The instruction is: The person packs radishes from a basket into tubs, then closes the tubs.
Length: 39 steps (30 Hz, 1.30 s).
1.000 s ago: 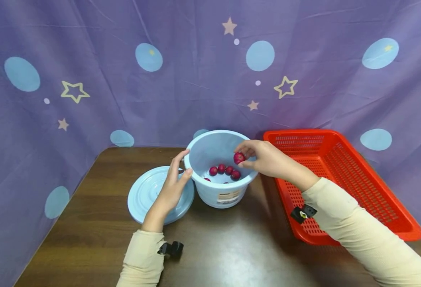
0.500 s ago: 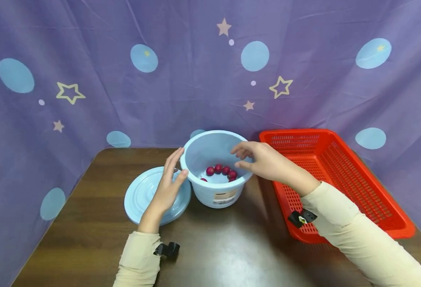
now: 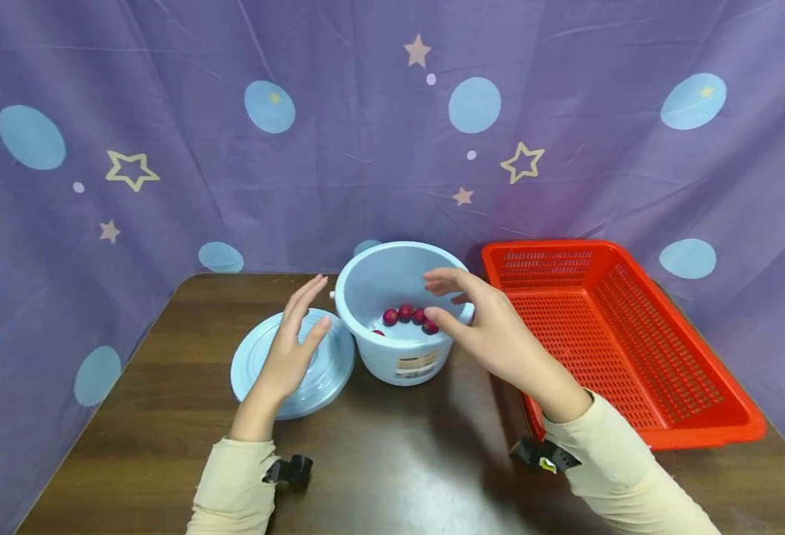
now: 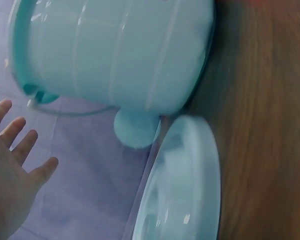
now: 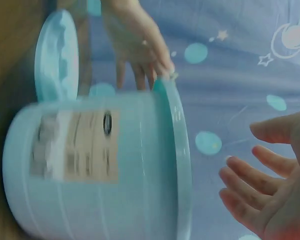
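A light-blue bucket (image 3: 402,364) with a label on its front stands upright on the table. Several small, round, dark-red things, fruit-like in look, lie at its bottom; one is this red ball (image 3: 390,317). My left hand (image 3: 287,360) is held above the light-blue lid (image 3: 328,375), fingers extended and apart from the bucket's rim. Over the bucket's right side hovers my right hand (image 3: 499,334), fingers spread and holding nothing. In the right wrist view, the right hand (image 5: 275,185) hangs beyond the rim without touching it. The left wrist view has the left hand (image 4: 15,170) beside the bucket's handle.
A red perforated plastic basket (image 3: 687,435) stands right of the bucket, under the right forearm. The lid lies flat on the wooden table (image 3: 399,461), close against the bucket's left. A purple curtain (image 3: 379,200) hangs behind.
The right hand has let go of a red ball over the bucket and drawn back slightly toward me. My left hand has left the bucket's rim, moving left and down.
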Motion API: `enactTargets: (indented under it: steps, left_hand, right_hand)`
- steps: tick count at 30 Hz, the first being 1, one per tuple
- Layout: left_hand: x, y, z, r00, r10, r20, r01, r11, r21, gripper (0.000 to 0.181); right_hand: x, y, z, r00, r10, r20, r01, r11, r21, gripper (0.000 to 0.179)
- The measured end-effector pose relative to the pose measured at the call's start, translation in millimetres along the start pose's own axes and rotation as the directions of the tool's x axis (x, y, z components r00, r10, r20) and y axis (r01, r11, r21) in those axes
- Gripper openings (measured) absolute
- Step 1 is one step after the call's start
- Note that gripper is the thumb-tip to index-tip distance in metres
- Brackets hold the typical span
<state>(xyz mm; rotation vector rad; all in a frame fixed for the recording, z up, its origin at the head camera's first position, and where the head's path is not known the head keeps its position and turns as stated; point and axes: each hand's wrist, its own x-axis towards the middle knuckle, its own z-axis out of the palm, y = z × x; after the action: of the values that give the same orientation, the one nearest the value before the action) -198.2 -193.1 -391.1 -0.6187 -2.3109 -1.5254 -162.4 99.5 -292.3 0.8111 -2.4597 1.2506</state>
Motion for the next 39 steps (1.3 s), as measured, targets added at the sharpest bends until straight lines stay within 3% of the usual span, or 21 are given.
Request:
enactTargets:
  steps: [5, 11, 17, 22, 26, 31, 39]
  left_hand:
    - [-9.7, -1.3, -20.0, 1.0, -0.006, 0.01, 0.005, 0.999, 0.047, 0.057]
    - [-21.2, -8.5, -42.3, 0.999, -0.046, 0.005, 0.045, 0.995, 0.086, 0.058]
    - [-25.9, -18.4, -59.7, 0.997, -0.072, 0.012, 0.07, 0.989, 0.129, 0.054]
    - [-33.2, -30.7, -76.0, 0.989, -0.144, 0.017, 0.14, 0.98, 0.139, 0.055]
    - [-41.8, -38.6, -88.8, 0.973, -0.229, 0.019, 0.225, 0.968, 0.115, 0.058]
    - [-50.3, -49.2, -98.6, 0.94, -0.34, 0.037, 0.337, 0.939, 0.061, 0.062]
    - [-58.0, -68.5, -105.3, 0.886, -0.445, 0.128, 0.452, 0.891, -0.034, 0.066]
  right_hand:
    - [-9.9, -9, 19, 0.996, -0.05, -0.073, 0.057, 0.993, 0.099, 0.037]
    - [-19.1, -19, 50, 0.993, -0.099, -0.069, 0.113, 0.965, 0.238, 0.035]
    - [-25.4, -26, 83, 0.998, -0.062, -0.006, 0.06, 0.945, 0.322, 0.033]
    - [-24.6, -24, 112, 0.999, 0.009, 0.049, -0.027, 0.928, 0.371, 0.032]
    - [-22.3, -22, 135, 0.992, 0.092, 0.09, -0.122, 0.889, 0.442, 0.034]
    - [-20.9, -15, 161, 0.974, 0.206, 0.098, -0.227, 0.84, 0.492, 0.034]
    - [-21.8, 6, 192, 0.938, 0.333, 0.101, -0.343, 0.84, 0.419, 0.044]
